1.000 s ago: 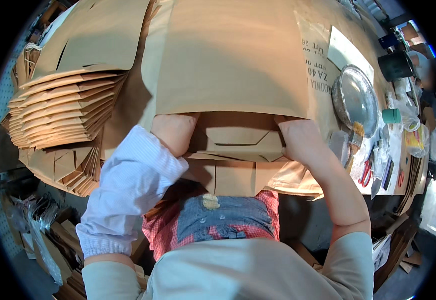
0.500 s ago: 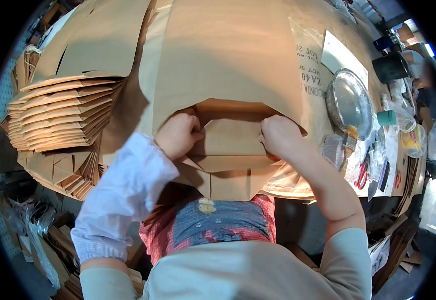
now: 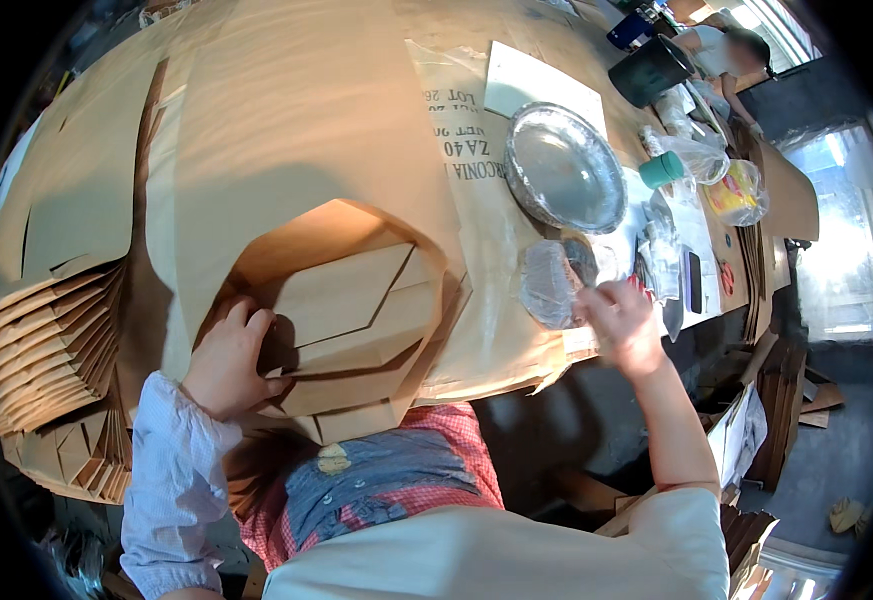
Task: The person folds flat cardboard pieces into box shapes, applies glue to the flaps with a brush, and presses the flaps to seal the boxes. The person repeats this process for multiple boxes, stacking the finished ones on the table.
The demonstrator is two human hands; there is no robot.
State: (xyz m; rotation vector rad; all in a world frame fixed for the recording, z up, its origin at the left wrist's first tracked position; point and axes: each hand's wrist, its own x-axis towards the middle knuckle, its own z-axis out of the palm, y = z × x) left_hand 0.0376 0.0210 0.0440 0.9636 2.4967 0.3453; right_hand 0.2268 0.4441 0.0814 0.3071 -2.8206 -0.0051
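Observation:
A large brown paper bag (image 3: 301,130) lies on the worktable, its near end spread into a wide folded opening with flaps (image 3: 346,300). My left hand (image 3: 224,365) rests at the left side of this opening, thumb and fingers apart against the paper. To the right, my right hand (image 3: 621,325) is off the bag, its fingers closed about the handle of a brush (image 3: 580,258); the grip is slightly blurred. The brush is beside a clear plastic-wrapped piece (image 3: 548,283), just below a round foil-lined pan (image 3: 565,167).
A stack of folded paper bags (image 3: 51,345) stands at the left. On the right lie a green cap (image 3: 661,169), a dark flat object (image 3: 694,281), red-handled scissors (image 3: 726,277) and a black container (image 3: 649,71). Another person (image 3: 731,60) is at the far right.
My right hand has left the bag's right side and moved right to the brush. My left hand stays at the opening, its fingers now spread. The view has turned rightward.

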